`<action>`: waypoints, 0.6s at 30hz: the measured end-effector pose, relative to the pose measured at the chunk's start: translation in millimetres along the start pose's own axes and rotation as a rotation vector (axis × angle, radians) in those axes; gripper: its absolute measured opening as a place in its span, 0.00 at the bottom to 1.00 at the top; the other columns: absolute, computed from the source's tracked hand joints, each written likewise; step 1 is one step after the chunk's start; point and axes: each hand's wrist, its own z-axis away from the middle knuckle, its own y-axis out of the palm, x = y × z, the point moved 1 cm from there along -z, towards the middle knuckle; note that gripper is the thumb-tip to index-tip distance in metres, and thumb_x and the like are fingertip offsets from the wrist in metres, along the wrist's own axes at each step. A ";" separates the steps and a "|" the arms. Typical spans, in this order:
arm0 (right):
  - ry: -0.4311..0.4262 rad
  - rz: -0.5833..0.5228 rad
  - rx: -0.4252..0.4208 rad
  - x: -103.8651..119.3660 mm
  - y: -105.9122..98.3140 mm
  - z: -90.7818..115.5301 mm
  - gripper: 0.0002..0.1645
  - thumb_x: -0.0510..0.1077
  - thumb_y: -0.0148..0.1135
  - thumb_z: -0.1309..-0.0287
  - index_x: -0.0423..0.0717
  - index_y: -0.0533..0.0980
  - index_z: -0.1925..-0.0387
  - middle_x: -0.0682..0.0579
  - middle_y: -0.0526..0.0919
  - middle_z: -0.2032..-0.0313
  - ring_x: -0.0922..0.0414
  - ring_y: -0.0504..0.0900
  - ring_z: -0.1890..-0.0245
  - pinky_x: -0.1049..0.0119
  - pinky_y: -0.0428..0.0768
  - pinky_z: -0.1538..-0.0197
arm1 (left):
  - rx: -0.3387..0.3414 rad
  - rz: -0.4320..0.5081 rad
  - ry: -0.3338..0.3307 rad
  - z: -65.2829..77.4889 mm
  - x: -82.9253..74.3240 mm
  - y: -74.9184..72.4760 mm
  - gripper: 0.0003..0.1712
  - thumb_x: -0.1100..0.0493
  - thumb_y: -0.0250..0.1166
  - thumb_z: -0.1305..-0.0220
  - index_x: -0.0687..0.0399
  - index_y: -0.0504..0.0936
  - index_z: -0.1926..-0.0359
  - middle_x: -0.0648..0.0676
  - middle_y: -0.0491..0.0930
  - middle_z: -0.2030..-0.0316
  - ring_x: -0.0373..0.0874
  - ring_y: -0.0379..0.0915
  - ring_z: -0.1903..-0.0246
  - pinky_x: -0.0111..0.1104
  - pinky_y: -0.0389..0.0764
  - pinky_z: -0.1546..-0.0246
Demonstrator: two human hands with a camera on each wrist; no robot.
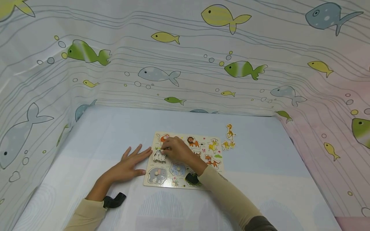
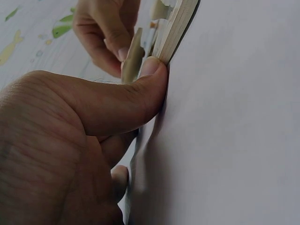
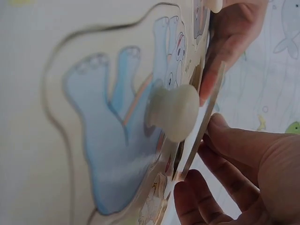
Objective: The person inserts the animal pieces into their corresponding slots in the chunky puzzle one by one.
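Note:
A wooden animal peg puzzle board [image 1: 186, 183] lies flat on the table. My right hand [image 1: 174, 150] is over its left part and pinches the zebra puzzle piece [image 1: 159, 156]. In the right wrist view that piece [image 3: 205, 117] stands tilted at the board, with thumb and fingers at its far side. My left hand [image 1: 128, 166] lies spread on the table, its thumb and a fingertip right at the board's left edge. Seen from the left wrist, the thumb [image 2: 150, 75] presses against that edge. A blue elephant piece with a white knob [image 3: 176, 112] sits in the board.
Off the board's upper right corner lie a giraffe piece [image 1: 230, 132] and a yellow spotted piece [image 1: 228, 145]. A grey elephant [image 1: 157, 175], a lion [image 1: 193, 141] and other animals show on the board. A fish-patterned curtain [image 1: 190, 51] surrounds the table [image 1: 257, 147].

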 end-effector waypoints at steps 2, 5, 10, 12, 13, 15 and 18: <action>0.000 0.001 0.002 -0.9 0.4 -0.3 0.08 0.43 0.68 0.38 0.49 0.87 0.58 0.55 0.87 0.59 0.61 0.83 0.59 0.65 0.78 0.44 | 0.003 0.002 -0.003 -0.4 -0.1 -0.3 0.47 0.51 0.70 0.40 0.53 0.60 0.24 0.57 0.58 0.23 0.68 0.36 0.22 0.65 0.27 0.28; -0.005 0.013 0.009 -2.4 1.4 -0.7 0.08 0.43 0.68 0.38 0.49 0.87 0.59 0.55 0.87 0.59 0.61 0.83 0.60 0.66 0.78 0.46 | 0.002 0.004 -0.006 -0.7 0.4 0.0 0.47 0.52 0.71 0.41 0.53 0.60 0.24 0.57 0.58 0.23 0.68 0.36 0.22 0.65 0.27 0.28; -0.007 0.052 0.031 -2.6 2.4 -0.4 0.07 0.44 0.69 0.39 0.50 0.88 0.59 0.57 0.87 0.60 0.63 0.82 0.60 0.67 0.78 0.47 | -0.003 0.002 -0.006 -1.7 0.9 1.4 0.47 0.54 0.71 0.41 0.52 0.60 0.24 0.58 0.58 0.24 0.69 0.36 0.23 0.65 0.26 0.28; -0.015 0.071 0.037 -2.7 3.2 -0.3 0.07 0.44 0.69 0.39 0.50 0.88 0.60 0.57 0.87 0.60 0.62 0.82 0.59 0.68 0.78 0.46 | -0.002 0.000 -0.008 -1.9 0.6 1.7 0.47 0.55 0.71 0.42 0.52 0.60 0.24 0.57 0.57 0.23 0.69 0.35 0.23 0.64 0.26 0.28; -0.019 0.082 0.040 -2.9 3.6 -0.3 0.07 0.44 0.69 0.39 0.50 0.88 0.59 0.57 0.87 0.59 0.62 0.82 0.59 0.68 0.78 0.45 | -0.004 0.001 -0.006 -1.9 0.2 1.7 0.47 0.55 0.71 0.42 0.52 0.60 0.24 0.57 0.58 0.24 0.69 0.36 0.23 0.65 0.26 0.28; -0.029 0.101 0.044 -3.2 4.4 -0.4 0.08 0.44 0.69 0.39 0.50 0.88 0.59 0.57 0.87 0.59 0.62 0.82 0.58 0.68 0.78 0.44 | -0.008 0.003 -0.003 -1.7 -0.7 1.6 0.47 0.55 0.71 0.42 0.52 0.61 0.24 0.58 0.58 0.24 0.69 0.36 0.23 0.65 0.26 0.28; -0.020 0.114 0.053 -3.1 5.1 -0.3 0.08 0.45 0.69 0.38 0.50 0.88 0.58 0.57 0.87 0.58 0.61 0.82 0.56 0.68 0.78 0.45 | -0.023 0.003 0.012 -1.4 -2.1 1.4 0.46 0.55 0.71 0.42 0.53 0.61 0.24 0.59 0.59 0.24 0.70 0.37 0.23 0.66 0.28 0.29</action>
